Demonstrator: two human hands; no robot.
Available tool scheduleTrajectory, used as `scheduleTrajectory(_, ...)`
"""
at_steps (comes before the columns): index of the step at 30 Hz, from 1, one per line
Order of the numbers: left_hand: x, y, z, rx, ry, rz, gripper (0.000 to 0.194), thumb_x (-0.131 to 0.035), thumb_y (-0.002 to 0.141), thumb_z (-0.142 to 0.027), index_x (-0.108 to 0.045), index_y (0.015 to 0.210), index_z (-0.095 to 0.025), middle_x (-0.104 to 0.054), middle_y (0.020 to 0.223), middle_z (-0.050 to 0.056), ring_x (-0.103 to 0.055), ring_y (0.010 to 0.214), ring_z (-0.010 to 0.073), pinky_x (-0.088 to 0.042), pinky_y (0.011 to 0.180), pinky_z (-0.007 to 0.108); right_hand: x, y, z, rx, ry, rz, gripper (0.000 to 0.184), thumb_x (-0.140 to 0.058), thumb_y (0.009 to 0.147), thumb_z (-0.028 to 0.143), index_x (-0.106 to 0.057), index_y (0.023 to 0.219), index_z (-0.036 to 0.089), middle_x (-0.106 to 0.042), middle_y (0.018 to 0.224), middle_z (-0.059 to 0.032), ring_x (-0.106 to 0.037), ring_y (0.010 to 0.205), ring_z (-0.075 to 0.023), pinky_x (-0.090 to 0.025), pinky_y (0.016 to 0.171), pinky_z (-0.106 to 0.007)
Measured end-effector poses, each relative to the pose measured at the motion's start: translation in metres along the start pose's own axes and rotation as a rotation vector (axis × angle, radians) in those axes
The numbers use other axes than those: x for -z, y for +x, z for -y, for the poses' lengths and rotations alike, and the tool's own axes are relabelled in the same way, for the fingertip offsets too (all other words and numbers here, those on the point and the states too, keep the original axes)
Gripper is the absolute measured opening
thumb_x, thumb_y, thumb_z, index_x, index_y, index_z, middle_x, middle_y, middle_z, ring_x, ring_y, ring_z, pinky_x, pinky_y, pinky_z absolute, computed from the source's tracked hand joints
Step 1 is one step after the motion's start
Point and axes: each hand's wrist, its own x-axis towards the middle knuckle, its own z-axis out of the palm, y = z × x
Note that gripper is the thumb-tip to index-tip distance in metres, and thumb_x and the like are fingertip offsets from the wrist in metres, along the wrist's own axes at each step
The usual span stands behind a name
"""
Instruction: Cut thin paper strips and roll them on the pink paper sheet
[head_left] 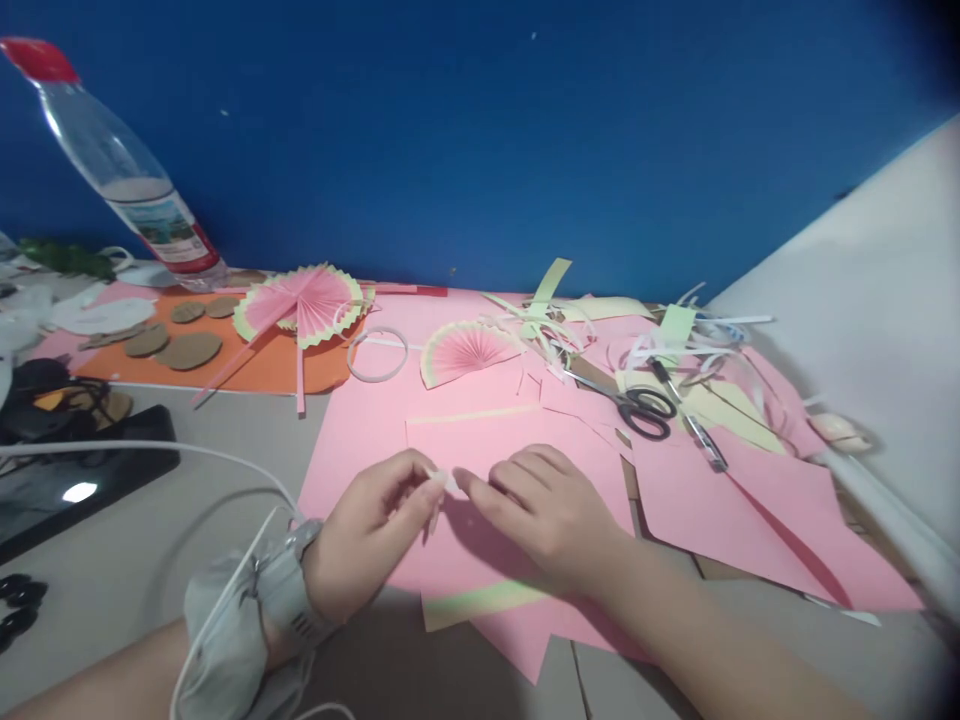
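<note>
Over the pink paper sheet [352, 450], my left hand [382, 530] pinches a small whitish, see-through piece [442, 480] between thumb and index finger. It may be tape, but it is too small and blurred to be sure. My right hand [551, 510] faces it with fingers curled in and the index fingertip at the piece's right side. Whether that fingertip touches it, or what those fingers hold, I cannot tell. Beyond the hands lies a pleated pink half-round paper fan [472, 355] with a yellow-green rim. A green-striped paper strip [484, 603] lies below them.
Black-handled scissors [645, 410] and a pen [697, 430] lie right, near paper scraps [547, 310]. A finished pleated fan [322, 305], cardboard discs [187, 350] and a tape ring [377, 355] lie left. A bottle [142, 185], phone [90, 485] and white cable [217, 452] are farther left.
</note>
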Motion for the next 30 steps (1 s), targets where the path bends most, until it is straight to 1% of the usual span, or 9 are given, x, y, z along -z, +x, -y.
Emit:
scheduleTrajectory(5,0.000,-0.002,0.004,0.052,0.004,0.046,0.031,-0.032,0.096,-0.033,-0.049,0.075,-0.018,-0.053,0.061,-0.003,-0.041,0.050,0.0078,-0.036,0.051,0.022,-0.001,-0.004,-0.008,-0.080,-0.025,-0.120,0.030,-0.044,0.084,0.011,-0.062,0.107,0.020,-0.067,0.089,-0.0066,-0.057,0.091,-0.0218,-0.040,0.089,-0.043)
scheduleTrajectory(9,-0.004,-0.001,0.006,0.060,0.030,0.058,0.031,-0.030,0.097,-0.032,-0.050,0.078,-0.018,-0.053,0.064,-0.003,-0.044,0.052,0.0086,-0.038,0.053,0.022,0.000,-0.005,-0.003,-0.214,-0.095,-0.146,0.035,-0.045,0.086,0.012,-0.057,0.117,0.024,-0.062,0.116,-0.0100,-0.043,0.119,-0.0274,-0.024,0.103,-0.051)
scheduleTrajectory(11,-0.006,-0.001,0.006,0.058,0.056,0.046,0.030,-0.030,0.097,-0.031,-0.049,0.076,-0.019,-0.051,0.064,-0.003,-0.044,0.056,0.0093,-0.038,0.056,0.023,-0.001,-0.005,0.007,-0.239,-0.078,-0.161,0.036,-0.046,0.087,0.015,-0.055,0.121,0.023,-0.061,0.119,-0.0103,-0.038,0.123,-0.0264,-0.018,0.105,-0.049)
scheduleTrajectory(14,-0.008,-0.004,0.006,0.049,0.079,0.057,0.028,-0.031,0.097,-0.030,-0.048,0.077,-0.020,-0.049,0.070,-0.002,-0.046,0.065,0.0111,-0.039,0.064,0.024,-0.004,-0.002,0.023,-0.267,0.125,-0.172,0.032,-0.049,0.086,0.014,-0.056,0.115,0.022,-0.066,0.107,-0.0056,-0.048,0.110,-0.0193,-0.029,0.099,-0.037)
scheduleTrajectory(17,-0.008,-0.008,0.005,-0.004,0.122,0.105,0.026,-0.028,0.098,-0.028,-0.046,0.081,-0.020,-0.049,0.076,-0.001,-0.046,0.071,0.0123,-0.039,0.070,0.026,-0.010,0.005,0.028,-0.396,0.378,-0.173,0.026,-0.047,0.087,0.013,-0.055,0.111,0.022,-0.065,0.105,-0.0050,-0.053,0.105,-0.0182,-0.038,0.090,-0.035)
scheduleTrajectory(19,-0.007,-0.009,0.005,-0.034,0.169,0.129,0.026,-0.026,0.098,-0.028,-0.045,0.081,-0.021,-0.048,0.077,-0.001,-0.045,0.071,0.0124,-0.038,0.069,0.026,-0.014,0.008,0.026,-0.469,0.503,-0.142,0.019,-0.044,0.089,0.017,-0.056,0.102,0.023,-0.065,0.100,-0.0041,-0.056,0.098,-0.0185,-0.039,0.089,-0.037)
scheduleTrajectory(21,-0.007,-0.010,0.004,-0.029,0.202,0.139,0.026,-0.027,0.098,-0.029,-0.044,0.080,-0.021,-0.048,0.075,-0.001,-0.045,0.070,0.0123,-0.037,0.067,0.026,-0.017,0.010,0.023,-0.534,0.590,-0.077,0.011,-0.045,0.090,0.023,-0.055,0.087,0.023,-0.063,0.085,-0.0009,-0.057,0.084,-0.0173,-0.039,0.086,-0.038)
scheduleTrajectory(23,-0.006,-0.009,0.005,-0.013,0.216,0.131,0.025,-0.029,0.097,-0.030,-0.044,0.080,-0.021,-0.047,0.074,-0.001,-0.045,0.068,0.0122,-0.037,0.065,0.026,-0.019,0.009,0.020,-0.585,0.643,-0.017,0.016,-0.046,0.090,0.027,-0.050,0.075,0.022,-0.058,0.072,0.0015,-0.054,0.073,-0.0158,-0.040,0.080,-0.037)
scheduleTrajectory(30,-0.006,-0.008,0.004,0.005,0.265,0.141,0.019,-0.034,0.096,-0.029,-0.047,0.083,-0.022,-0.048,0.073,-0.002,-0.043,0.065,0.0107,-0.037,0.061,0.023,-0.016,0.005,0.019,-0.631,0.730,0.010,0.014,-0.043,0.087,0.019,-0.044,0.073,0.022,-0.055,0.069,0.0013,-0.049,0.068,-0.0158,-0.040,0.070,-0.032)
